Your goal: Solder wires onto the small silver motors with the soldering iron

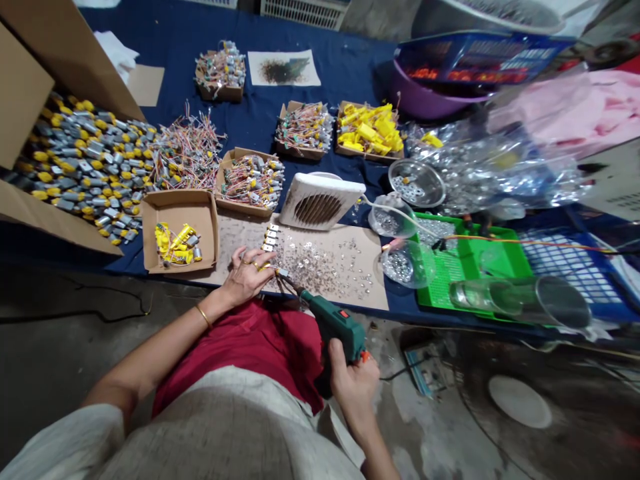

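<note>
My right hand [354, 380] is wrapped round the handle of a green power screwdriver [336, 325], whose tip points up and left. That tip meets a small grey motor piece [283, 273] at the cardboard's front edge. My left hand [249, 275] pinches the yellow end of this same piece. Just above my left fingers stands a short row of small motor parts [271, 238]. Tiny screws [320, 263] lie scattered over the cardboard sheet [377, 283]. Left of my left hand, an open cardboard box [150, 230] holds yellow casings with motors [179, 245].
A white square fan [323, 202] stands behind the screws. Boxes of wired motors [251, 179] and yellow casings [370, 130] sit farther back. A large carton of motors [95, 167] is at left. Plastic cups [407, 263] and a green tray [515, 257] are at right.
</note>
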Tool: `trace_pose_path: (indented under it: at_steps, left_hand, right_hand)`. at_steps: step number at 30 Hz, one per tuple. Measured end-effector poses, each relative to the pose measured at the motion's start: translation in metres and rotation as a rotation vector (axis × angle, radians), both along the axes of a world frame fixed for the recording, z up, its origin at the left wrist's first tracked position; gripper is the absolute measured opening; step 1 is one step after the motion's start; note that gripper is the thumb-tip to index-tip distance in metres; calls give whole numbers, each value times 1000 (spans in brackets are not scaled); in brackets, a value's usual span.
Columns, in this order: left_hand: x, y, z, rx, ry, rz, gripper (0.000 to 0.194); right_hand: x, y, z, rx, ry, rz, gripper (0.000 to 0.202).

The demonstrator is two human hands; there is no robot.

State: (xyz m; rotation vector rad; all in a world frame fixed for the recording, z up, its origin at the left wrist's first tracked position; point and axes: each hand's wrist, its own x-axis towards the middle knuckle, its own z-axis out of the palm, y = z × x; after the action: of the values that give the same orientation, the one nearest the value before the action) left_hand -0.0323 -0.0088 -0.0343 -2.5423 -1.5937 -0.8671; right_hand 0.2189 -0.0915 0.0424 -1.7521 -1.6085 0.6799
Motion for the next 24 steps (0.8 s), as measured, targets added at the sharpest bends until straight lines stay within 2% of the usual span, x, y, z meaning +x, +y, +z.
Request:
trace_pose_path:
  at_steps: [12, 21, 24]
  left_hand:
    - [0, 1, 2, 13, 12, 2, 12]
    - [1, 1, 3, -18, 8, 3, 13]
    - [1, 1, 3, -14, 7, 6, 13]
  right_hand:
    - [-3, 2, 1, 64, -57, 74, 39]
    - [-8, 1, 6, 244, -147, 224, 25]
    - [-8, 0, 7, 254, -139, 238, 24]
